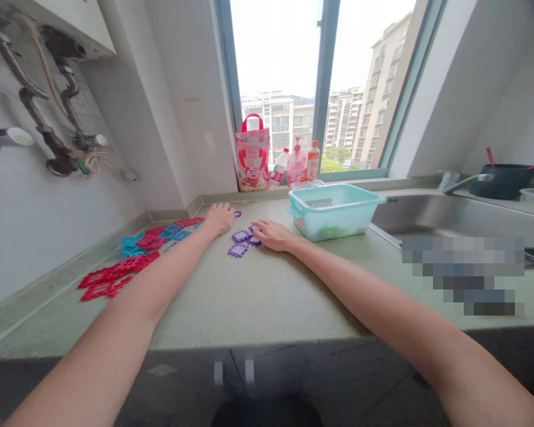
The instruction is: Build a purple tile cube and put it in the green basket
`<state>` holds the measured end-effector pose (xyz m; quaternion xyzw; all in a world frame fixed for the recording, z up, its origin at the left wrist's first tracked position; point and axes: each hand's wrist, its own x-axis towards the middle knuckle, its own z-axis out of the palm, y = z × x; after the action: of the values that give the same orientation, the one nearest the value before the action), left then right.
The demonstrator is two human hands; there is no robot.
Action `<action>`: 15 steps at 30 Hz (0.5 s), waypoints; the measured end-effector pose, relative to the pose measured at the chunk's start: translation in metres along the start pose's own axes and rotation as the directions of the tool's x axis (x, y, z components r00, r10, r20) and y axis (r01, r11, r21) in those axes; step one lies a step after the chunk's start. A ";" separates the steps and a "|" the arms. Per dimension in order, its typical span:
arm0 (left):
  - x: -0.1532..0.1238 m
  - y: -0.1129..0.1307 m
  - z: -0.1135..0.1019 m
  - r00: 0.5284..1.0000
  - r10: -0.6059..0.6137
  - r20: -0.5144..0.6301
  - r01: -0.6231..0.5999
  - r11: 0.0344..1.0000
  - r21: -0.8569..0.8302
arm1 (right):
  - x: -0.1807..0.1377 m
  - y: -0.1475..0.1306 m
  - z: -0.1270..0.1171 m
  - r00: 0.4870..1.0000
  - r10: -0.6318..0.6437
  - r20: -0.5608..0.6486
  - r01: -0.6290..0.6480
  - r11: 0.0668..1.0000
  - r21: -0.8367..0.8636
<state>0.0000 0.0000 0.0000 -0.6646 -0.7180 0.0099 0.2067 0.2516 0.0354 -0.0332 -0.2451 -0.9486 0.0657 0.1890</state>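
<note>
My left hand (pixel 220 217) rests low over the back of the counter, fingers forward and a little apart. Beside its right edge lies a small purple interlocking plastic piece (pixel 237 214), partly hidden by the hand. My right hand (pixel 275 235) reaches in from the right, thumb and fingertips closed round another purple piece (pixel 253 228) in a small group. Two more purple pieces with pale square centres lie close by, a left one (pixel 240 236) and a nearer one (pixel 238 250). Left of my left forearm spread joined red pieces (pixel 115 277) and blue pieces (pixel 133 245).
A turquoise plastic tub (pixel 338 210) stands right of my hands, beside the steel sink (pixel 431 207). Along the windowsill are a pink bag (pixel 253 160), a pink pump bottle (pixel 297 163) and an orange-capped bottle (pixel 312 161). Pipes (pixel 40 115) run down the left wall.
</note>
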 end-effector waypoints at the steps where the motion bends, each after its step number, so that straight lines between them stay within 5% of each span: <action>1: 0.013 0.003 0.003 0.999 -0.028 0.016 0.028 0.999 -0.014 | 0.000 0.001 0.000 1.000 -0.023 0.009 0.023 1.000 -0.004; 7: 0.046 0.009 0.017 0.983 -0.041 0.178 0.061 0.992 -0.108 | -0.001 0.005 -0.009 0.989 -0.143 0.031 0.145 0.988 -0.060; 12: 0.006 0.012 0.012 0.978 0.082 0.190 -0.056 0.989 -0.139 | -0.005 0.001 -0.011 0.975 -0.182 -0.124 0.182 0.983 -0.016; 15: -0.032 0.015 0.003 0.971 0.170 0.167 -0.143 0.976 -0.164 | -0.006 -0.009 -0.010 0.954 -0.276 -0.119 0.287 0.954 0.090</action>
<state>0.0139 -0.0281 -0.0165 -0.7293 -0.6776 0.0321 0.0885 0.2569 0.0249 -0.0238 -0.1002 -0.9577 0.0756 0.2589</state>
